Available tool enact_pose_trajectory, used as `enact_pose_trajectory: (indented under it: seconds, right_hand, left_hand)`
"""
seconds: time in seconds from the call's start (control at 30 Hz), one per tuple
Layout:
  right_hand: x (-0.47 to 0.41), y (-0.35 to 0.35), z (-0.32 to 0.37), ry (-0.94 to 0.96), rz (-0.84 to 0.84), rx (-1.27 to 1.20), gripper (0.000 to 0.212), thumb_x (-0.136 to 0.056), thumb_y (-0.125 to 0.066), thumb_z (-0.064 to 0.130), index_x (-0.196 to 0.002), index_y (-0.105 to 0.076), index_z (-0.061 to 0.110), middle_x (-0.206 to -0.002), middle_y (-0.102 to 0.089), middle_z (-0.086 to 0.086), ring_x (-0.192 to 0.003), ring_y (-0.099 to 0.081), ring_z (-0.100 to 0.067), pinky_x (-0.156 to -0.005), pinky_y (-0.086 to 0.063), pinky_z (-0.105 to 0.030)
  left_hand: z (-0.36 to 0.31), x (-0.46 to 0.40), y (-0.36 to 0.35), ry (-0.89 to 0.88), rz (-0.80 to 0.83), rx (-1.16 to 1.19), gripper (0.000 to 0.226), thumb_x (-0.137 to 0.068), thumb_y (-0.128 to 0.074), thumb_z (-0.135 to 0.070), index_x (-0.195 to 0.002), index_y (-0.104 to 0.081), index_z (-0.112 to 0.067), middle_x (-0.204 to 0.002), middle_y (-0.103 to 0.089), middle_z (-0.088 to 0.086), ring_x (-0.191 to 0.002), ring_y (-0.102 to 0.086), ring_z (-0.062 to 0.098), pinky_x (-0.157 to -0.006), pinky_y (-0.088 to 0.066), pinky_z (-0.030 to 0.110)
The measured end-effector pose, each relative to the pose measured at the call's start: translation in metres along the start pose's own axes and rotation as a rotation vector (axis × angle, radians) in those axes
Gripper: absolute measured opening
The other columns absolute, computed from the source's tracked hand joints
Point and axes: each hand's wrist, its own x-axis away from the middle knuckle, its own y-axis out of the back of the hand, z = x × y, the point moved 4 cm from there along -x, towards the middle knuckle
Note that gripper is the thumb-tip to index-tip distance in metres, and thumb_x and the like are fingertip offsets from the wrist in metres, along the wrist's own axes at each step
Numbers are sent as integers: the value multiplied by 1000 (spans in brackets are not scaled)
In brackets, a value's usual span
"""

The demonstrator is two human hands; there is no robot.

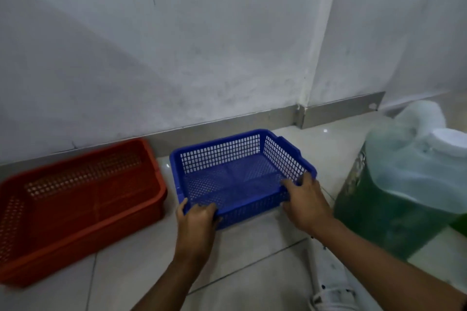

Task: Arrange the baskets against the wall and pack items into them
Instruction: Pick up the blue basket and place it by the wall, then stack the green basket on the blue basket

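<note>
Both hands hold the blue basket (240,174) by its near rim: the left hand (195,219) curls its fingers over the near-left corner, thumb on the outer edge, and the right hand (305,203) hooks fingers over the near-right corner where the side wall meets the front. Each grip is closed on the rim, nothing else in hand.

Basket sits on the tiled floor (252,255), empty, far edge near the metal skirting (227,125) at the foot of the wall (177,45) but seemingly not yet flush; angled slightly to it.

Handling, as a judgement: thin moulded plastic lattice, so light and fairly stiff, though the walls likely flex if squeezed. The rolled rim and the notched handle on the right side look like the soundest places to take hold. It should slide easily on smooth tile; a two-handed push keeps it square.

Red basket (78,199) lies just beside it on the left, a narrow gap between, also empty and close to the skirting. A large translucent jug of green liquid (404,194) stands close on the right, clear of the blue basket. A white shoe (331,293) shows at the bottom edge.
</note>
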Motion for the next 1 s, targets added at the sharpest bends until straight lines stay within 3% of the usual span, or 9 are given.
enact_pose_trajectory:
  seconds: [0.17, 0.3, 0.37, 0.47, 0.6, 0.77, 0.87, 1.0]
  right_hand:
    - [-3, -20, -8, 101, 251, -34, 76, -86, -65, 27, -148, -20, 28, -155, -10, -8, -135, -32, -29, -107, -35, -32]
    - [-1, -11, -10, 120, 305, 23, 77, -88, -61, 29, -149, -14, 31, -159, -3, -9, -140, -25, -29, -110, -33, -37]
    - [5, 5, -3, 151, 244, 1, 74, -88, -60, 25, -148, -17, 29, -159, -8, -9, -140, -26, -29, -109, -34, -38]
    - [17, 50, 15, 250, 50, -6, 71, -87, -60, 23, -146, -21, 29, -157, -15, -8, -138, -28, -28, -108, -35, -41]
    - [36, 135, 23, 333, -311, -27, 65, -86, -61, 16, -142, -31, 25, -154, -27, -8, -136, -33, -26, -106, -35, -38]
    - [82, 224, -39, 264, -682, -58, 54, -81, -65, 13, -131, -47, 17, -140, -47, -8, -126, -46, -24, -102, -40, -35]
    - [101, 251, -100, 202, -724, 87, 49, -79, -65, 17, -126, -51, 15, -132, -54, -8, -118, -52, -22, -99, -42, -37]
    - [107, 253, -190, 25, -615, 153, 40, -82, -62, 20, -120, -51, 15, -124, -56, -7, -108, -53, -22, -92, -43, -37]
  left_hand:
    - [12, -8, -13, 109, 50, -112, 5, -83, -61, -26, -82, -59, -22, -88, -72, 0, -90, -64, 20, -112, -23, 34]
    - [1, -17, -15, 128, 220, -203, 49, -77, -63, -46, -116, -50, -19, -118, -61, 1, -112, -56, 20, -118, -7, 42]
    - [-17, -20, -7, 117, 210, -112, 62, -75, -65, -48, -124, -44, -17, -125, -55, 3, -115, -52, 21, -115, -21, 42]
    - [-59, -36, 29, 136, 81, 123, 57, -79, -66, -42, -125, -45, -16, -125, -55, 8, -112, -54, 25, -95, -46, 40]
    - [-131, -66, 89, 12, -93, 314, 44, -83, -65, -32, -120, -51, -13, -121, -60, 10, -109, -57, 23, -90, -48, 37]
    - [-261, -72, 125, -275, -154, 431, 35, -84, -62, -31, -115, -52, -16, -116, -61, 5, -97, -56, 12, -77, -45, 25]
    - [-336, -60, 120, -455, -132, 449, 35, -85, -60, -33, -115, -53, -17, -114, -61, 3, -98, -56, 12, -81, -45, 25]
    - [-412, -35, 88, -612, -88, 517, 30, -86, -59, -33, -113, -52, -21, -113, -59, -2, -98, -53, 8, -82, -46, 25]
